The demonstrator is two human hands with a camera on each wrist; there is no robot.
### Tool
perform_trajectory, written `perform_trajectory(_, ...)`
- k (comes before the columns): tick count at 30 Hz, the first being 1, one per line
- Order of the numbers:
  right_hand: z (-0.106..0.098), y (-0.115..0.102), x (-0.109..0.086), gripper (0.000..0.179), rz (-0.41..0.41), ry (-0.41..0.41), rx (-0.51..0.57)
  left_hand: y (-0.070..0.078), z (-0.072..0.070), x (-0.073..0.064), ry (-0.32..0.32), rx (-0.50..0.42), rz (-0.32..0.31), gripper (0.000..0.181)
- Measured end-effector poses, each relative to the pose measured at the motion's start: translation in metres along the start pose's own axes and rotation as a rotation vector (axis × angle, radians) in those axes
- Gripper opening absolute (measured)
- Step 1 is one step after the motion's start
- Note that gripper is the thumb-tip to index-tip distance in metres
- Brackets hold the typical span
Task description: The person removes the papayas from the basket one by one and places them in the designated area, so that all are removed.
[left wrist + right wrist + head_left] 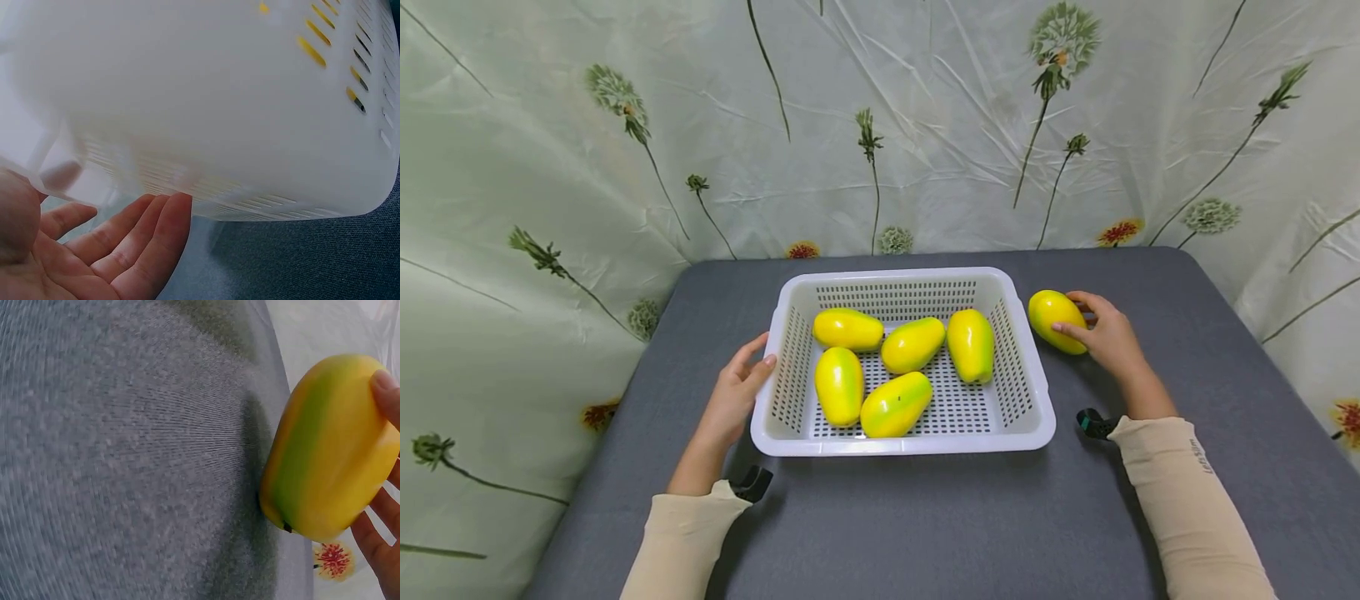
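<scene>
A white plastic basket (895,446) with slotted walls stands on the table. My left hand (735,396) grips its left side, the thumb over the rim. In the left wrist view the fingers (159,240) lie against the outer wall beneath the rim. Several smooth yellow-green oblong fruits, like mangoes or papayas, lie in the basket, one fruit (897,406) nearest its front wall. To the right of the basket my right hand (1108,333) holds another such fruit (325,450) between thumb and fingers. Whether this fruit touches the table, I cannot tell.
The table (925,525) has a dark grey cloth cover. Behind it and at both sides hangs a pale curtain (940,167) printed with flowers. Dark wrist cameras sit on both wrists, the left camera (752,483) close to the basket's front left corner.
</scene>
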State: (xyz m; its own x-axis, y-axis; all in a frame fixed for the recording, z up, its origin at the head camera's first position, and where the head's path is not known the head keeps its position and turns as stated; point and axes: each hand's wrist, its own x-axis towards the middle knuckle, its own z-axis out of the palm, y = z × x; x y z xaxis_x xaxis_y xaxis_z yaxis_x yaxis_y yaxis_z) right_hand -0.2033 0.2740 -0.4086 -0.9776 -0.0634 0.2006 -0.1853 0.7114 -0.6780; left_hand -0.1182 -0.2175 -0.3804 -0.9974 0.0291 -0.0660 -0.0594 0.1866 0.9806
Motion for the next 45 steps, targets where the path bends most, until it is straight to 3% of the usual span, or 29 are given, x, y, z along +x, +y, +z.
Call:
perform_trajectory(10,0.003,0.010,0.004,0.058,0.024,-0.026,-0.066,-0.022,-0.004,0.010,0.006,-0.002,0.009,0.052)
perform_trajectory(18,0.004,0.012,0.005,0.061,0.029,-0.044,-0.084,-0.013,-0.002,0.005,0.017,0.004,-0.006,0.051)
perform_trajectory(24,0.001,0.010,0.003,0.064,0.019,-0.029,-0.071,-0.024,-0.003,0.010,0.024,0.008,0.011,0.052)
perform_trajectory(35,-0.009,-0.024,0.005,0.072,0.011,-0.014,0.018,-0.022,-0.003,0.009,0.038,0.026,0.004,0.052)
perform_trajectory(45,-0.008,-0.073,0.003,0.072,-0.097,-0.075,0.034,0.001,0.002,-0.001,0.040,0.042,-0.015,0.049)
